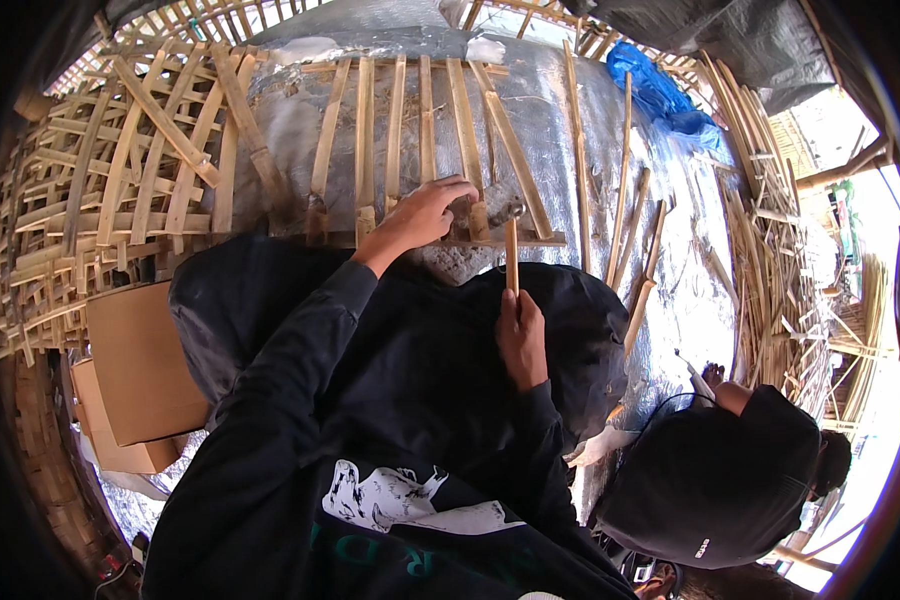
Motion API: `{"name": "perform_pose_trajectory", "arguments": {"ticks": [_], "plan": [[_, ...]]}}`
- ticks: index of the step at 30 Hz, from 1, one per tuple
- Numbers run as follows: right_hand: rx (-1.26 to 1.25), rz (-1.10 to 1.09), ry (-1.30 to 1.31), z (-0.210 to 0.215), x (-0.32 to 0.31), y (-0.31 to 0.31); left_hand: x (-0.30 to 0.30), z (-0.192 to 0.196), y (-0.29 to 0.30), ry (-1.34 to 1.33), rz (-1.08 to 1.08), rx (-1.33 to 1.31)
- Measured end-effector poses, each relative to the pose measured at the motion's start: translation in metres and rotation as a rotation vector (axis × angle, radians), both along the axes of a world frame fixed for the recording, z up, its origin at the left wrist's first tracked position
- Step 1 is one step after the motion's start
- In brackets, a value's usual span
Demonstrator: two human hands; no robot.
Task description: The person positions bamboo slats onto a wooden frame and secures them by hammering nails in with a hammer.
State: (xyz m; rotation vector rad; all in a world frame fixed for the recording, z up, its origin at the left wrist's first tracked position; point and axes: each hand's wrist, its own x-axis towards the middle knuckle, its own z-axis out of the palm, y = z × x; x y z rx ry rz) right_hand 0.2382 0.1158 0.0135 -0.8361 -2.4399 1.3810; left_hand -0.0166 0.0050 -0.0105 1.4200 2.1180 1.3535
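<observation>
above green shirt lettering [420, 563], right hand [523, 338] grips a wooden handle [512, 258]; left hand [417, 217] curls, hold unclear.

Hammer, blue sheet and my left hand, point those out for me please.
Hammer [512, 257], head view: on its wooden handle.
Blue sheet [654, 93], head view: on its crumpled middle.
Left hand [422, 213], head view: on its back.

Tan slats [396, 130], silver sheet [685, 270], tarp [652, 92] (vivid blue)

Brown cardboard boxes [145, 360], crumpled blue plastic sheet [655, 95]
</observation>
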Motion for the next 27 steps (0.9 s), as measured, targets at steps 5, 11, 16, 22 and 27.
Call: {"name": "perform_pose_trajectory", "arguments": {"ticks": [5,11,16,22,27], "plan": [[0.155,-0.064,0.145,0.038,-0.024,-0.011,-0.001,-0.003,0.0,0.013,0.022,0.024],[0.542,0.02,0.066,0.004,-0.022,0.0,0.002,0.008,0.0,-0.026,0.015,-0.005],[0.356,-0.11,0.145,0.034,-0.028,-0.015,0.001,-0.004,0.004,0.0,0.007,0.054],[0.574,0.027,0.052,0.004,-0.025,0.001,-0.002,0.001,0.002,-0.008,0.034,-0.007],[0.373,-0.153,0.129,0.029,-0.027,-0.011,-0.001,-0.007,0.004,-0.038,0.017,-0.016]]}}
